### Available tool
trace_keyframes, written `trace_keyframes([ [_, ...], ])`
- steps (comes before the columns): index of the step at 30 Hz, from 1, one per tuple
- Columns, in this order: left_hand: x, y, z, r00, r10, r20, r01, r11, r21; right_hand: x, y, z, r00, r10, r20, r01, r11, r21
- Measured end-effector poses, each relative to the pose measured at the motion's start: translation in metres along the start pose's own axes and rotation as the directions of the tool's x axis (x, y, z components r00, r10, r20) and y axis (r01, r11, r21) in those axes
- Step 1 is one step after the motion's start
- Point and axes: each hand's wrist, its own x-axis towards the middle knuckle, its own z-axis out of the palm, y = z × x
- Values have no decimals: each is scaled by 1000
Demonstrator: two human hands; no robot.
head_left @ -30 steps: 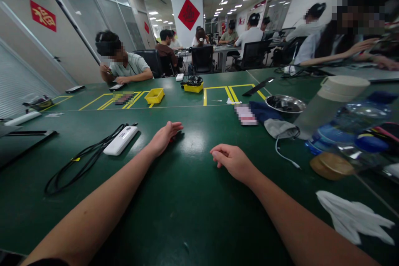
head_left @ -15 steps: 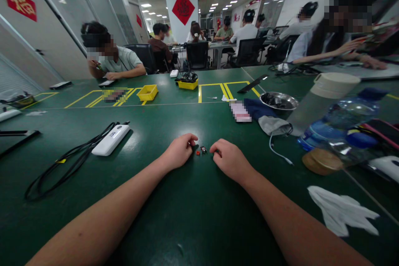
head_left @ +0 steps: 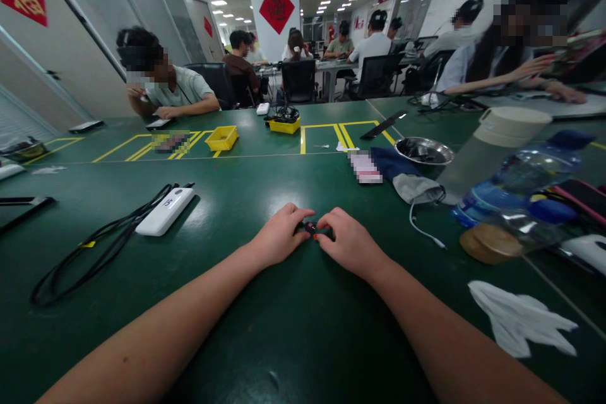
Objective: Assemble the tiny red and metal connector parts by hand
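Small dark and reddish parts (head_left: 310, 226) lie between my two hands over the green table (head_left: 293, 315). My left hand (head_left: 283, 235) is at their left, its thumb and fingers apart and curving toward them. On their right, my right hand (head_left: 348, 241) has its fingers curled, with a tiny red-orange piece (head_left: 315, 237) at its fingertips. Whether the right fingers grip that piece or only touch it is too small to tell.
A white power bank (head_left: 165, 211) with black cables lies to the left. Yellow trays (head_left: 222, 138) stand further back. At right are a metal bowl (head_left: 423, 153), a grey pouch (head_left: 416, 189), bottles (head_left: 516, 170) and a white glove (head_left: 523, 319). People sit beyond.
Both hands have closed in on the small parts. My left hand moved right and its thumb and fingers spread. The red-orange piece shifted from the left of the dark part to its right.
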Motion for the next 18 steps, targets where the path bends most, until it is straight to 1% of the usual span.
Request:
trace_keyframes([
  [3,3,-1,1,999,47,10,-47,999,27,-1,-3,0,1000,-7,22,8,999,-44],
  [5,3,-1,0,999,35,0,-35,999,13,-2,-3,0,999,-18,48,21,998,-62],
  [7,1,-1,-2,1000,-23,-8,23,999,-43,-2,-3,0,998,-35,59,39,997,-69],
  [10,-2,0,-7,991,-134,-20,126,968,-215,-1,-2,0,998,-57,26,58,998,-40],
  [12,-3,3,-8,983,-184,-3,170,915,-365,-1,-2,0,999,-54,-6,54,998,25],
  [13,-4,4,-9,979,-203,23,192,874,-447,-1,-1,0,999,-46,-12,46,996,70],
  [16,-5,10,-6,962,-239,132,265,702,-661,0,0,0,1000,-20,-15,23,979,203],
  [18,-5,11,-3,950,-268,162,297,610,-735,1,0,0,999,-28,-35,36,968,248],
])
